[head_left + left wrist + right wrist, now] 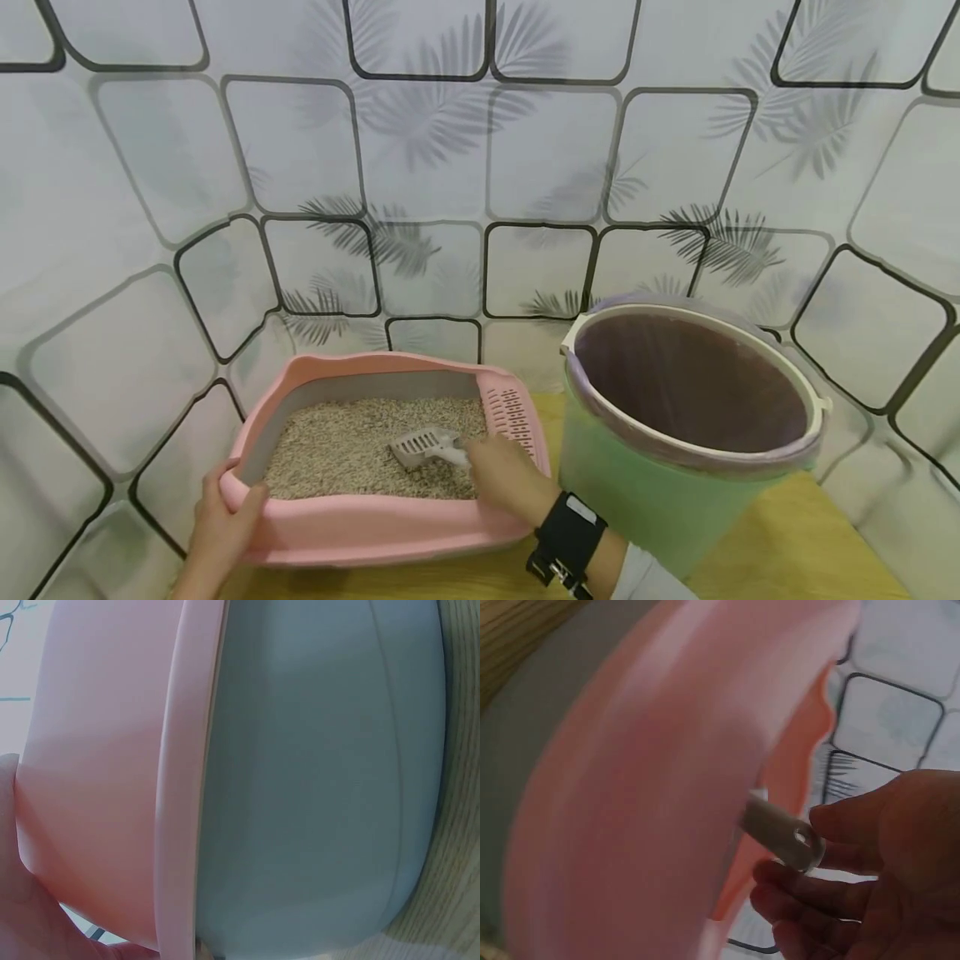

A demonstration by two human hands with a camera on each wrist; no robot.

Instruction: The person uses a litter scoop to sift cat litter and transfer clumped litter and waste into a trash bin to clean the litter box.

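Observation:
A pink and grey litter box [375,529] holds beige granular litter [337,442]. At its front left corner my left hand [225,521] grips the rim, thumb over the edge; the left wrist view shows part of that hand [30,907] against the pink wall. My right hand [513,479] reaches over the right front side and holds a light grey slotted litter scoop [422,444]. The scoop's head rests at the litter surface, near the middle of the box. In the right wrist view, fingers pinch the end of the scoop handle [772,831], which has a hole.
Right of the box stands a green bin [626,492] with a white ring [573,333] and a purplish liner [690,375]. Both stand on a wood-grain surface [817,550]. A patterned curtain-like backdrop [427,167] surrounds the back and sides.

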